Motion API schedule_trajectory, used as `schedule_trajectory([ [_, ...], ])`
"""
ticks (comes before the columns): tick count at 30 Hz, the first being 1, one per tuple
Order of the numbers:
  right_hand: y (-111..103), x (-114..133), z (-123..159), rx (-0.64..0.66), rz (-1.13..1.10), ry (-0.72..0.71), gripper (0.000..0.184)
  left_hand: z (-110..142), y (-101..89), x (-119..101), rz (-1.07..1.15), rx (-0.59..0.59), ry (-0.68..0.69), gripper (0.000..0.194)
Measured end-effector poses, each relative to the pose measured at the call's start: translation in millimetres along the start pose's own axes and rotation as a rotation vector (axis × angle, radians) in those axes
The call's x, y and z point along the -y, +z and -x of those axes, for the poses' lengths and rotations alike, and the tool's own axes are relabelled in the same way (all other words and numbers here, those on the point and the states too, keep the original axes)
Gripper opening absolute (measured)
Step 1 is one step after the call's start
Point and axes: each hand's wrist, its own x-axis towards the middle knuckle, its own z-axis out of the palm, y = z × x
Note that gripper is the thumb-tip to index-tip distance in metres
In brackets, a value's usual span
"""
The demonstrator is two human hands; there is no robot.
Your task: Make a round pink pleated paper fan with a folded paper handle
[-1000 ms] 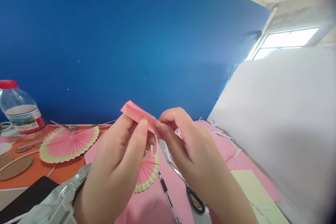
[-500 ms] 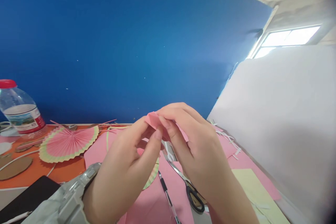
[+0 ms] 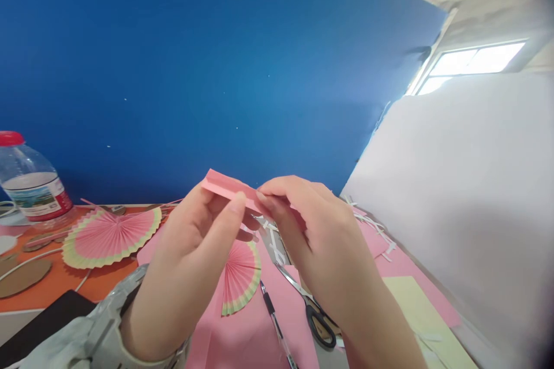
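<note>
Folded pink paper strip (image 3: 225,185) is spread lengthwise again, left hand (image 3: 182,262) shifted left, away from right hand (image 3: 331,242); half a second ago both were bunched around it. Strip sits raised between the hands, above the desk (image 3: 116,285). Left grip clamped on it: thumb on near face, fingers behind. Right grip pinches its right end, thumb and forefinger.

Step looks like pressing folds along the strip. Next move calls for edges lined up and even thumb pressure; thin paper could skew or crease off-line.

Below: pink-and-yellow pleated paper fan (image 3: 242,279) on pink paper sheet (image 3: 255,340), black-grip clear pen (image 3: 278,324) just beside it, then black-handled metal scissors (image 3: 294,283). Farther left: larger pink-and-yellow paper fan (image 3: 112,236), red-capped clear plastic bottle (image 3: 37,196).
</note>
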Motion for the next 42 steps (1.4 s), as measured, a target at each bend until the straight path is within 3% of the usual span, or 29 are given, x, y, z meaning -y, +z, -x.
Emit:
schedule_trajectory([
  [5,2,-2,-1,-0.037,0.053,-0.061,0.02,-5,-0.5,4,-0.064,0.045,-0.057,0.021],
  [16,-1,0,2,-0.043,-0.026,-0.026,0.021,-4,-1.0,-2,-0.348,0.025,0.084,0.02],
  [26,4,0,0,-0.106,0.003,-0.043,0.019,-4,-0.1,-3,-0.349,-0.004,0.07,0.016],
  [37,21,3,3,-0.302,0.31,-0.265,0.017,-5,-4.5,6,-0.297,-0.064,0.178,0.007],
  [42,21,11,4,-0.251,0.305,-0.253,0.021,-5,-7.5,5,-0.253,-0.078,0.189,0.012],
])
